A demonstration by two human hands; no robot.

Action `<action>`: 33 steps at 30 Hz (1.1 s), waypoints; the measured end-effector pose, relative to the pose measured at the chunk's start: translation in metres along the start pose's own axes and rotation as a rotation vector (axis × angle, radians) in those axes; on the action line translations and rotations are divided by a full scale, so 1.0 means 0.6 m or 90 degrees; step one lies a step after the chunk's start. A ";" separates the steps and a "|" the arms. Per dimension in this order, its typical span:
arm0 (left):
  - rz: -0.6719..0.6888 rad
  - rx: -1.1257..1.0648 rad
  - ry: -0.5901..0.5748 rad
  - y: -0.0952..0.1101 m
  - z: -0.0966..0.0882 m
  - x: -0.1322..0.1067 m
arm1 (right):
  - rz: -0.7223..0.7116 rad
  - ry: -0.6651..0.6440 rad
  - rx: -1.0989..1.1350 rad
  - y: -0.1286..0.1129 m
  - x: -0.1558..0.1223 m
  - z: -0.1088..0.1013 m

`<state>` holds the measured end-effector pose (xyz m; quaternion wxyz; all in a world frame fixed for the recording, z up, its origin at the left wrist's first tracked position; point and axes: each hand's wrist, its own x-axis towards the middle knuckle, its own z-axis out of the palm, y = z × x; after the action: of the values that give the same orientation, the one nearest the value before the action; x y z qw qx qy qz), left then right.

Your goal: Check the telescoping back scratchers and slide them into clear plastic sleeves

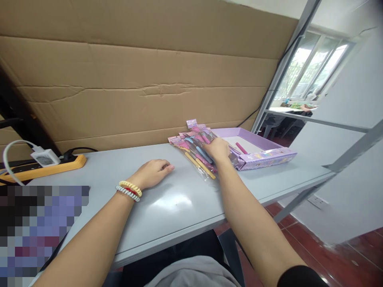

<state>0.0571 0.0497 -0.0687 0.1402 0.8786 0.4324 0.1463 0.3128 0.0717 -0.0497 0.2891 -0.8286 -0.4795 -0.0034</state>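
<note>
My left hand [154, 173] rests on the grey table, holding nothing, its fingers loosely bent and the thumb apart from them. Coiled hair ties [129, 190] circle that wrist. Farther right, my right hand [218, 149] is closed over a fanned pile of pens in clear plastic sleeves [197, 153], gripping at its right side; the fingertips are partly hidden. Yellow, blue and pink barrels show through the plastic. Directly beside this hand stands a shallow purple box [267, 159], open at the top, with a pink pen [241, 148] lying inside.
Brown cardboard [134, 75] walls off the back of the table [179, 207]. An orange power strip [68, 165] with a white charger [46, 157] lies at left, above a blurred-out area. A metal frame post [277, 79] rises at the right end.
</note>
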 end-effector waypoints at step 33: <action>0.082 0.089 -0.015 0.005 0.010 -0.002 | -0.636 -0.429 0.165 -0.100 -0.115 0.069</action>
<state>0.0610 0.0464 -0.0732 0.0735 0.9139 0.3826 0.1142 0.2164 0.0593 -0.0755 0.1832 -0.4173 -0.8714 0.1818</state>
